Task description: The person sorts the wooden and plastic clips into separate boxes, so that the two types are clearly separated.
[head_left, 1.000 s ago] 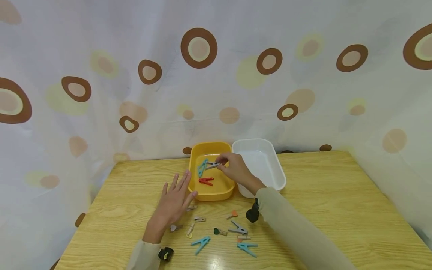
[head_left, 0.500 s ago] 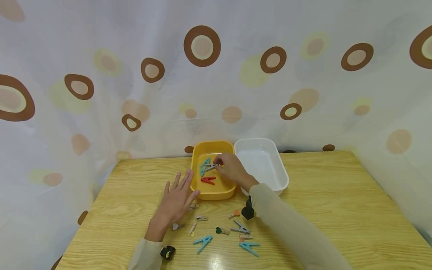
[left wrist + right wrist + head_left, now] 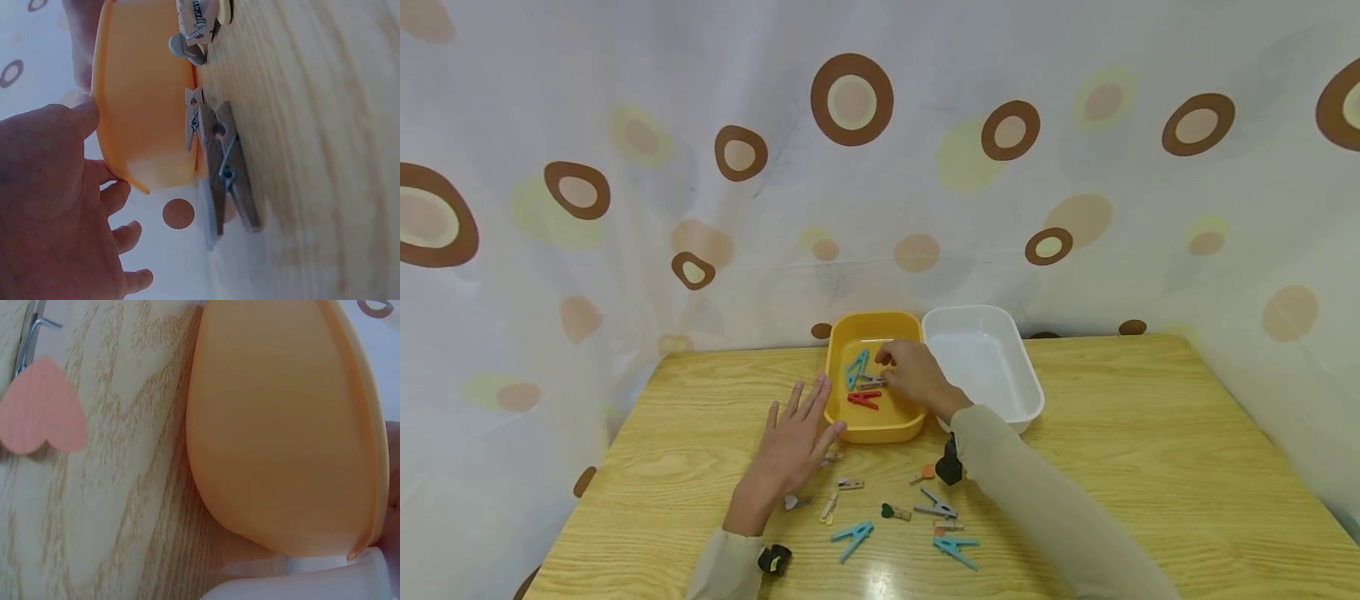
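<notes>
Inside the yellow tub (image 3: 872, 436) my right hand (image 3: 917, 372) is held low, its thumb and fingers parted. A grey clothespin (image 3: 871, 383) lies just by those fingertips on the tub floor. Blue clothespins (image 3: 856, 369) and a red clothespin (image 3: 864, 400) lie near it. My left hand (image 3: 790, 446) has its fingers stretched out, touching the tub's left rim and near corner; the left wrist view also shows the hand (image 3: 50, 194) against the rim. The right wrist view shows mostly the tub's outer wall (image 3: 281, 425), with the right fingers hidden.
A white tub (image 3: 1026, 379) stands against the yellow one's right side. On the wooden table (image 3: 1150, 467) before them are small wooden clothespins, one with a green heart (image 3: 895, 512), one with an orange heart (image 3: 44, 409), plus a grey clothespin (image 3: 936, 504) and blue ones (image 3: 955, 550).
The grey clothespin, pinched in my right fingers before, has been let go and now lies on the yellow tub's floor. My left hand has stayed at the rim.
</notes>
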`<state>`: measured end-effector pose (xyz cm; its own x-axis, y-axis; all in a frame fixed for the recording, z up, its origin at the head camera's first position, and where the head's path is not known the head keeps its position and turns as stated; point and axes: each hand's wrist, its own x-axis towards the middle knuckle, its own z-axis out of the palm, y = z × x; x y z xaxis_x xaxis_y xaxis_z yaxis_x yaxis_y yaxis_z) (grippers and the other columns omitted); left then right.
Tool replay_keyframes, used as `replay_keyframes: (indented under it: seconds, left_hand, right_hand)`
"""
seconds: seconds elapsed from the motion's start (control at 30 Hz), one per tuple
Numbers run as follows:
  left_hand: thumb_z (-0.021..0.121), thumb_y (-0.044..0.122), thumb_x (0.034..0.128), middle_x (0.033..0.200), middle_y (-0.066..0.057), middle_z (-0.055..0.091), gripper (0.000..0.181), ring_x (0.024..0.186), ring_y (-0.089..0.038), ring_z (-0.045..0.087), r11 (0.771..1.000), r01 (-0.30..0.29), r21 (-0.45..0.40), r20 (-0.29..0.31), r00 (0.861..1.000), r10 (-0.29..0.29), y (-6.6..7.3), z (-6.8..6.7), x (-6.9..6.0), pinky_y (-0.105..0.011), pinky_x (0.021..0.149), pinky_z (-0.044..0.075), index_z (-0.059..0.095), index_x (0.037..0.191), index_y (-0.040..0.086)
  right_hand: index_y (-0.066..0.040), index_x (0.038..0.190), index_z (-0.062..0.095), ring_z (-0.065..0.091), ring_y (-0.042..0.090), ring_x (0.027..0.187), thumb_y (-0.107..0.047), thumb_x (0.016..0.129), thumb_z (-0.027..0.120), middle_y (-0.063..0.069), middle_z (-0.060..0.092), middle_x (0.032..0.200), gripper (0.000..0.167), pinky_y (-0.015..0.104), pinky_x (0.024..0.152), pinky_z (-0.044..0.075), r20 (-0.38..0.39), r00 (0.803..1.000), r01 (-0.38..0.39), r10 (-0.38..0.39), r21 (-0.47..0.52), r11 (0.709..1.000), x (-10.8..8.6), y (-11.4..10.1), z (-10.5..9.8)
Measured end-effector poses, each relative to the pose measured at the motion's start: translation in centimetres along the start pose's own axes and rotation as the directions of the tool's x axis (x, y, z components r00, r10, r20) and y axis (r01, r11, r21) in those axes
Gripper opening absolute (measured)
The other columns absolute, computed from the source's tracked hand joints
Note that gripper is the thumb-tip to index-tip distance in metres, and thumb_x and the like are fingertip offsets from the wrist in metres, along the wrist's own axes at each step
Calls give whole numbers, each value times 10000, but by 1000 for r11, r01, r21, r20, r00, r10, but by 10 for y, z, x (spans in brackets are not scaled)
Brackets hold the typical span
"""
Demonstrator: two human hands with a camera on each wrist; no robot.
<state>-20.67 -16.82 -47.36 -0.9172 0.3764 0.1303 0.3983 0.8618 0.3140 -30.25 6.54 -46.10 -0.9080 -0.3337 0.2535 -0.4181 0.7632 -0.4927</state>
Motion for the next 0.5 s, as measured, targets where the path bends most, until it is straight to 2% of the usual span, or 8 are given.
replay_keyframes:
  seconds: [0.13,0.27,0.4,0.5]
  left_hand:
    - [356,548,1090,1704,-32,171,737,1565,-344,114,1000,-4,2,-4,1000,4,1,0,0,-696,1183,117,159,1660,125]
    - [365,541,1091,1703,-35,176,736,1565,-346,114,1000,-5,-7,-6,1000,5,1,-1,0,-697,1183,110,158,1660,122]
    - [362,544,1091,1704,-36,171,739,1567,-341,102,1000,-3,-10,-3,1000,3,1,-2,0,-699,1182,105,153,1660,122]
    - [361,543,1092,1704,-40,172,738,1566,-344,106,1000,-5,-9,-4,1000,5,1,-1,-1,-702,1180,110,154,1659,119]
  right_hand:
    - [-26,1110,742,644,231,982,-39,925,755,70,713,1056,185,385,896,548,18,1000,-23,23,24,999,0,-1,-2]
    - [6,1144,722,631,255,1011,-27,936,738,108,708,1103,211,409,923,539,25,999,-27,25,110,994,-2,-1,-5]
    - [30,1148,707,639,285,1026,-5,938,728,162,708,1133,214,427,935,538,4,1000,16,-17,191,981,-5,0,-9]
    - [21,1126,710,650,299,1009,0,931,733,183,712,1124,198,441,920,546,-25,998,65,-61,215,974,-9,2,-14]
